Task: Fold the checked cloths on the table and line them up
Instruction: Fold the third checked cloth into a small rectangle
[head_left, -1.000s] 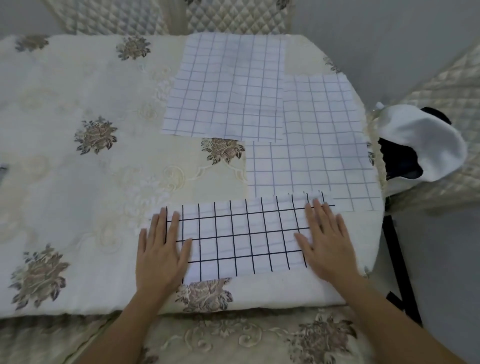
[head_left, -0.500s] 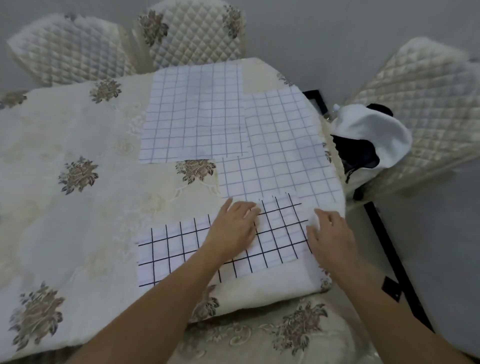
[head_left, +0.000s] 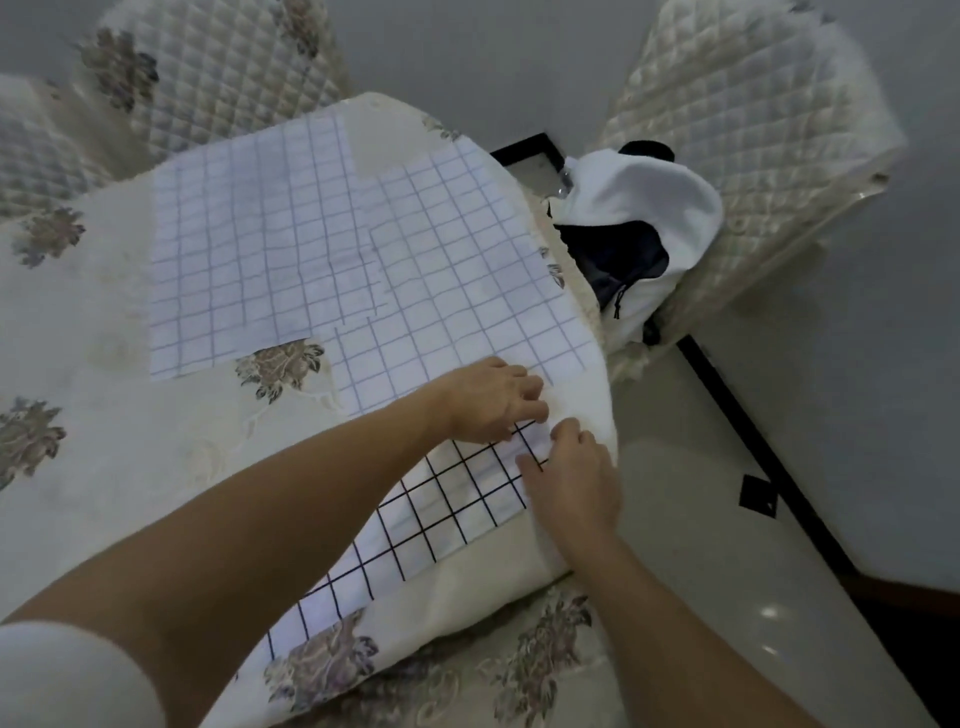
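Both hands have slid to the right end of the folded black-checked cloth (head_left: 447, 509), which lies at the near right corner of the surface (head_left: 104, 467). Left hand (head_left: 493, 405) curls its fingers onto the far corner; right hand (head_left: 571, 483) pinches the right edge, thumb on top. Two blue-checked cloths (head_left: 249, 249) lie flat beyond, overlapping. No writing is legible.

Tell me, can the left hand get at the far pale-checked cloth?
Probably yes: the left hand is on the black-checked cloth, and nothing stands between it and the far pale-checked cloth.
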